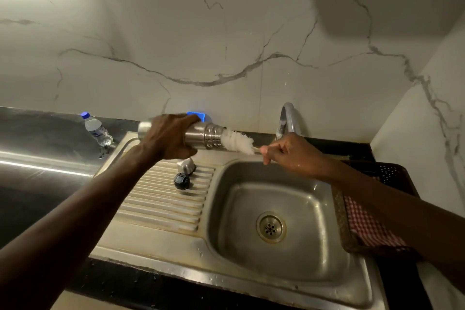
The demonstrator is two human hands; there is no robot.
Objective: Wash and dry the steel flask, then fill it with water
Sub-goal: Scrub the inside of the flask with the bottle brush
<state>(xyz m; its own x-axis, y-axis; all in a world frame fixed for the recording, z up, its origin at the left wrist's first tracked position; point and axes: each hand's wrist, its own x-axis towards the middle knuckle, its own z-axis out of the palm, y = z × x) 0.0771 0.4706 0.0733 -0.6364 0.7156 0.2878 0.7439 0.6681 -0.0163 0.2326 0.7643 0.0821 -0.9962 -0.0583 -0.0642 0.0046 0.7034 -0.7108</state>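
Note:
My left hand (169, 136) grips the steel flask (201, 136) around its middle and holds it lying sideways above the drainboard, its threaded mouth pointing right. A white bottle brush (237, 141) sticks partly out of that mouth. My right hand (289, 152) pinches the brush's thin handle just right of the bristles, over the back edge of the sink basin (226, 209). The flask's steel cap (186, 165) and its black stopper (181, 181) lie on the ribbed drainboard (156, 204) below the flask.
A curved tap (286, 118) rises behind the basin; I see no water running. A small plastic water bottle (97, 129) lies on the dark counter at the left. A red checked cloth (370, 224) sits in a dark basket right of the sink. A blue object (200, 116) stands against the wall.

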